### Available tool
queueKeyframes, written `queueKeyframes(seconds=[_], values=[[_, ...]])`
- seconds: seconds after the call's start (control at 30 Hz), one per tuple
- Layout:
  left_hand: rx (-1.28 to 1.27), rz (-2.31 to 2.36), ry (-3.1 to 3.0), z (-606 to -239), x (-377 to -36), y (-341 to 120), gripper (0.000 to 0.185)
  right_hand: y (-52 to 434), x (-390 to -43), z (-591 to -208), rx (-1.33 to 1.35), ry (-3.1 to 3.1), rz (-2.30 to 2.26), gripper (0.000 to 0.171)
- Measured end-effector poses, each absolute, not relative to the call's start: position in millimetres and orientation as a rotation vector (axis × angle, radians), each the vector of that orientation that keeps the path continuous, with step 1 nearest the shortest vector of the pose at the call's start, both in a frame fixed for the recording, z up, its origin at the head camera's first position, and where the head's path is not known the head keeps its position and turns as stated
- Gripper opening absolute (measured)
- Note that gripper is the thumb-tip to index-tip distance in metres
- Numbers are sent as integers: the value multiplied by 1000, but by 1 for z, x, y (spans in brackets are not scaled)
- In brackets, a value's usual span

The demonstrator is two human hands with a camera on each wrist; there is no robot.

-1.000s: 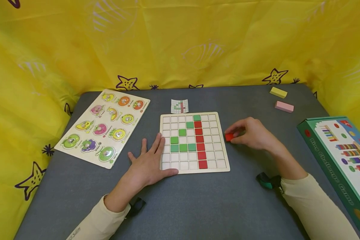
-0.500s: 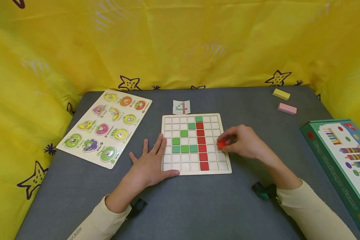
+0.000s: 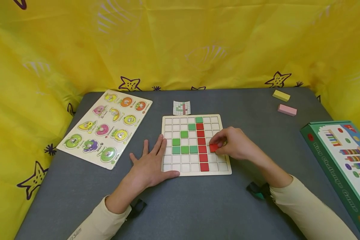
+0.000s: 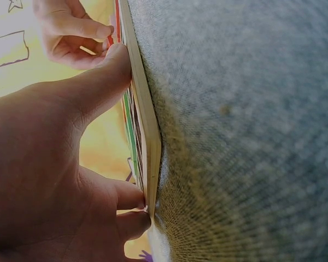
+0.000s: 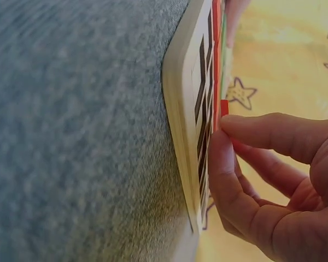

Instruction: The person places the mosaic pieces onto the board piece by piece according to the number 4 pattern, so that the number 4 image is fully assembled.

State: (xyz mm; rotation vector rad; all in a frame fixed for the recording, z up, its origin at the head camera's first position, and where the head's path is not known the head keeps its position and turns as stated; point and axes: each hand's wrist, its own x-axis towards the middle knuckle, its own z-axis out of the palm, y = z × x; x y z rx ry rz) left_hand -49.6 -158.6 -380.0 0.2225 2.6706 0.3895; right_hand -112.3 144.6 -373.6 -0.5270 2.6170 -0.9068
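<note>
Grey table (image 3: 198, 206): board (image 3: 226, 171) edge clear.

Play corner, grey table (image 3: 198, 206), yellow star-printed cloth backdrop (image 3: 180, 43), fruit peg puzzle (image 3: 105, 126), boxed game (image 3: 345, 166)

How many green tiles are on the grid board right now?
7: green tiles step diagonally from the top row down-left, then three run along a row left of the red column. The hands might hide more.

The green box (image 3: 339, 173) bears side lettering too blurred to read for certain.
</note>
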Motion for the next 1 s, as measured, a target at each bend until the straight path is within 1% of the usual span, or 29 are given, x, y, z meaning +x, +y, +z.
queueKeyframes(seconds=[0.7, 0.87, 1.0], values=[[239, 381, 2669, -380, -51, -159, 119, 137, -113, -376, -531, 2609, -909, 22], [261, 369, 2653, -378, -53, -163, 119, 144, -110, -374, -555, 2631, -954, 21], [318, 361, 2667, -377, -57, -166, 114, 154, -108, -373, -528, 2676, -996, 22]])
